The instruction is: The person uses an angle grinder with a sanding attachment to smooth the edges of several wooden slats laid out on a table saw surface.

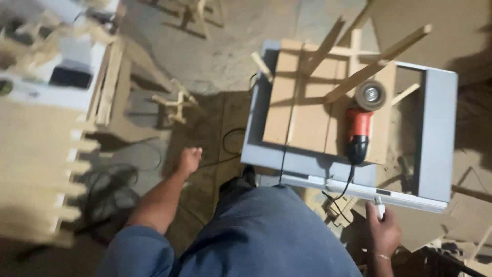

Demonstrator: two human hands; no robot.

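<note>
Head view: right hand (383, 232) grips a small white piece (379, 208) at the grey worktable's (439, 138) near edge; left hand (189, 160), fingers loosely curled and empty, hangs over open floor (215, 56); an orange angle grinder (360, 123) lies on wooden boards (302, 102).

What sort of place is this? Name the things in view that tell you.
Most likely a woodworking shop. An orange angle grinder lies on wooden boards atop a grey table, cut wood pieces sit on the dusty floor, and the right hand is at the table's edge.
</note>
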